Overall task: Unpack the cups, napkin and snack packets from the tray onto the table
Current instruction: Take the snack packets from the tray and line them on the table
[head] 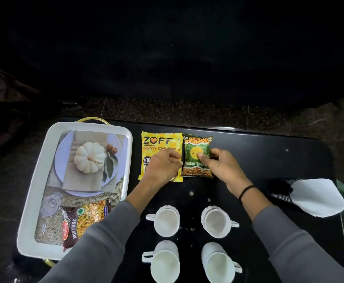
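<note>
On the black table [269, 156] lie a yellow soya chunks packet [161, 144] and, touching its right side, a green snack packet [196, 146]. My left hand [165, 166] rests on the yellow packet with fingers curled at the seam between the two. My right hand [218, 162] pinches the green packet's right side. The white tray [34, 180] at left holds a dark mixture packet [81, 223], partly hidden by my left sleeve. Several white cups [167, 221] stand near me. A white napkin [318, 197] lies at the right edge.
A picture of a pumpkin on a plate is printed on the tray's floor. A clear glass lid-like piece [50, 203] lies in the tray. Gold handles [93, 119] stick out at the tray's ends. A dark holder [279, 193] sits under the napkin. Speckled floor lies beyond the table.
</note>
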The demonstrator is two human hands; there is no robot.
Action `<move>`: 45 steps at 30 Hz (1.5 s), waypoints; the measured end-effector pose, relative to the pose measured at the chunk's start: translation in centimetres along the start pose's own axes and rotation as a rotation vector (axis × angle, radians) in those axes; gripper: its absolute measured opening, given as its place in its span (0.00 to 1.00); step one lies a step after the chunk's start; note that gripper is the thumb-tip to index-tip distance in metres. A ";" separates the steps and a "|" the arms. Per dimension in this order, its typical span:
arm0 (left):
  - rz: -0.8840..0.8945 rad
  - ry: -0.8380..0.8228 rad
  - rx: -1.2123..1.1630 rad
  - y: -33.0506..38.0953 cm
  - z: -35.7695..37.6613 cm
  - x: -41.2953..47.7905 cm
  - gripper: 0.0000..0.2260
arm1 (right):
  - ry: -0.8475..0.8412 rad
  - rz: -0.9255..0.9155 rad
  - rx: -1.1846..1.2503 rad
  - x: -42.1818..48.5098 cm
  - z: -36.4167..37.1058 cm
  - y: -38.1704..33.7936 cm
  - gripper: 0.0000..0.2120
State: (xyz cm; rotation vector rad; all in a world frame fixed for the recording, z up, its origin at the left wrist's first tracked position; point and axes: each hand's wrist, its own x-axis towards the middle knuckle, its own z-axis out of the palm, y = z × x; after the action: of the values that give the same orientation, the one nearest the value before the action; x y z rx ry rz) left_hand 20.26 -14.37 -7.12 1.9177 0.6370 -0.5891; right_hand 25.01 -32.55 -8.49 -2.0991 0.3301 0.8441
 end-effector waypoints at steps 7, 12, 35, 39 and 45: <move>0.051 0.027 0.001 -1.6 -2.2 -1.2 0.07 | 0.288 -0.147 -0.168 -2.5 1.4 -2.1 0.22; 0.046 0.077 -0.031 -3.2 -5.2 -2.4 0.08 | 0.220 -0.219 -0.214 -4.2 4.9 -4.8 0.17; -0.404 0.155 0.010 -22.7 -19.0 -11.1 0.26 | -0.261 -0.142 -0.443 -11.1 26.0 -8.3 0.32; -0.362 0.045 -0.330 -22.6 -19.4 -11.0 0.17 | -0.299 -0.102 -0.274 -10.1 25.8 -8.4 0.20; -0.264 -0.120 -0.707 -22.1 -20.7 -11.3 0.25 | -0.282 0.046 0.214 -9.3 24.4 -9.0 0.10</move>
State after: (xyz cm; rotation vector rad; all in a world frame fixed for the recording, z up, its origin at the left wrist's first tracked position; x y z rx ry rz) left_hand -0.08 10.75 -6.22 1.1406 0.8872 -0.5420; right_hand 11.65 -8.45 -7.30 -1.7545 0.3037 1.0686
